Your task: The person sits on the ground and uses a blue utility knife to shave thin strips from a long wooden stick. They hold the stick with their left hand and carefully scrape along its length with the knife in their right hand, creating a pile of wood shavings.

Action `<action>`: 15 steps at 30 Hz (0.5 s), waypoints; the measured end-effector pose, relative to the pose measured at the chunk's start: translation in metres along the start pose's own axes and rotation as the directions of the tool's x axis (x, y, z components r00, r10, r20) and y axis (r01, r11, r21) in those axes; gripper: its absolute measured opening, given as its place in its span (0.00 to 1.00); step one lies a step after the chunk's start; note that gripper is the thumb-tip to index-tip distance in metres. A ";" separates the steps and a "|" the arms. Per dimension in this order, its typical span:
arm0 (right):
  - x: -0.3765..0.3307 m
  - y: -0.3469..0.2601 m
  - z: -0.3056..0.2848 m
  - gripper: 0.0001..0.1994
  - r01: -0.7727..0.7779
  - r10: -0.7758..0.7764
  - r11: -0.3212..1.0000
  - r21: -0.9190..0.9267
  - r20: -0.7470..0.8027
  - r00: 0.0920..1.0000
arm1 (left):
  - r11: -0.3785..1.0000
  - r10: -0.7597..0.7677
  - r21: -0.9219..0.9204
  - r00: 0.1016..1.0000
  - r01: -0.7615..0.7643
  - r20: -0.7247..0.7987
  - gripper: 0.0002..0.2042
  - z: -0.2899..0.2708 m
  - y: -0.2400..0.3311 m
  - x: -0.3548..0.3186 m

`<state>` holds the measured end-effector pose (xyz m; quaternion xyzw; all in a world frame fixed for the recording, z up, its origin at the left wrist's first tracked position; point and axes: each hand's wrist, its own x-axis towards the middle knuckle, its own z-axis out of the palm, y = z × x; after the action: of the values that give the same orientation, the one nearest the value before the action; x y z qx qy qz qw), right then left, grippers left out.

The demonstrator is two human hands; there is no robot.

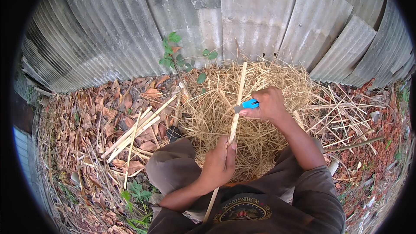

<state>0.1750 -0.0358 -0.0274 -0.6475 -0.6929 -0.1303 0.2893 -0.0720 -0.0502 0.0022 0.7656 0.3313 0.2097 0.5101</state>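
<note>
A long pale strip of wood or bamboo runs tilted from my lap up and away in front of me. My left hand is closed around its lower part. In my right hand is a utility knife with a blue handle, gripped firmly. Its grey blade lies across the strip, touching it above my left hand. Under both hands spreads a heap of thin straw-coloured shavings, between my bent legs.
Several split strips lie on brown dry leaves at the left. More thin strips are scattered at the right, near a stick. Grey corrugated sheets stand as a wall behind the heap, with a small green plant before them.
</note>
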 end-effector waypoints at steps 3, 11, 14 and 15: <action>0.000 0.014 0.004 0.39 -0.058 0.061 0.997 -0.040 0.067 0.996 | 1.000 -0.006 0.022 1.000 0.006 0.017 0.06 0.001 0.003 0.002; 0.009 0.076 -0.003 0.40 -0.381 0.404 0.896 -0.227 0.062 0.913 | 0.998 -0.006 -0.055 0.991 0.014 0.133 0.06 0.012 0.001 -0.007; 0.020 0.114 -0.011 0.40 -0.763 0.809 0.577 -0.291 0.080 0.582 | 0.998 0.002 -0.068 0.974 0.013 0.227 0.06 0.013 0.003 -0.012; 0.015 0.119 -0.016 0.40 -0.785 0.815 0.573 -0.234 0.069 0.575 | 0.997 0.049 -0.071 0.966 -0.032 0.254 0.07 0.015 0.004 -0.016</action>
<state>0.2944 -0.0175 -0.0290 -0.9225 -0.3312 0.0093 0.1979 -0.0722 -0.0727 0.0003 0.7755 0.2398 0.1306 0.5692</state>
